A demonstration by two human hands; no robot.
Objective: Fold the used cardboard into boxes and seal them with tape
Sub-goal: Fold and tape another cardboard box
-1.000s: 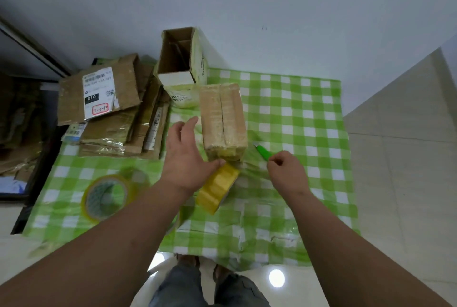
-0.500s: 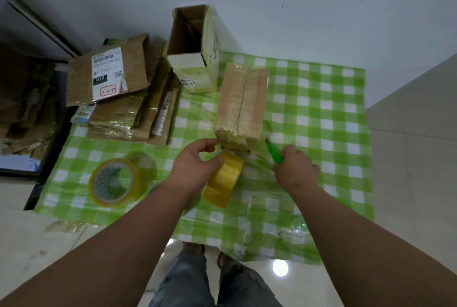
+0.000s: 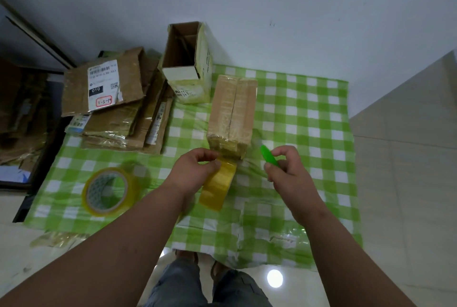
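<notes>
The left hand (image 3: 195,170) grips a yellow tape roll (image 3: 217,186), with the thumb on its outer band and the fingers curled over the top. The roll stands on edge and its upper end touches the near end of the closed cardboard box (image 3: 232,115). The right hand (image 3: 288,173) is closed around a green cutter (image 3: 269,159), whose tip points up and to the left, just beside the near right corner of the box. The box lies on the green checked tablecloth (image 3: 309,113), with its long side going away from the person, and a glossy tape strip covers the seam on its top.

Behind it stands an open white box (image 3: 195,79), with the opening upward. To the left lies a pile of flat cardboard (image 3: 116,113); the top piece has a white shipping label. A second tape roll (image 3: 108,191) lies flat on the cloth, well apart from the left hand.
</notes>
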